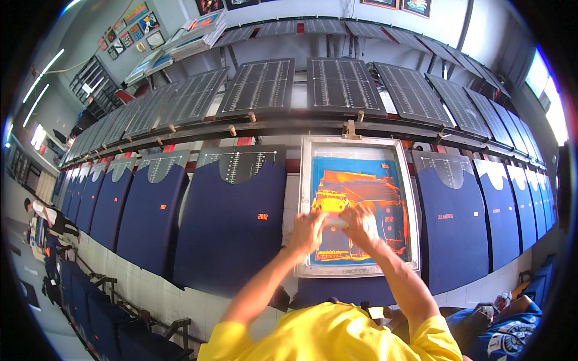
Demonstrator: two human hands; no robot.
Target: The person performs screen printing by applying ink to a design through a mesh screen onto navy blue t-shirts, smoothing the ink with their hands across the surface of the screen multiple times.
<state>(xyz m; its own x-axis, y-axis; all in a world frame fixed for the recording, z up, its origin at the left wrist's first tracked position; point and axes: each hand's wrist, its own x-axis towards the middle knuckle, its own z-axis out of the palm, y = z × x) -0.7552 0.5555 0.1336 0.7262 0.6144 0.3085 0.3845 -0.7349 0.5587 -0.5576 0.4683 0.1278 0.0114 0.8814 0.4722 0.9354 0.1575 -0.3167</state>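
Both my hands grip a pale squeegee (335,222), one at each end. My left hand (307,232) is closed round its left end and my right hand (362,226) round its right end; both are slightly blurred. The squeegee rests over the mesh of a screen printing frame (306,186) with a whitish rim. Bright orange ink (355,183) is smeared across the blue mesh, thickest above the squeegee. Beneath the frame lies a navy shirt (343,290), whose lower part shows at the near edge. The squeegee's blade is hidden.
Navy shirts (232,222) with small orange prints lie on boards to the left, others (453,222) to the right. A rail (271,127) with wooden pegs runs behind, before bare dark boards (259,87). One person (45,212) stands far left; a blue-shirted person (512,337) is at lower right.
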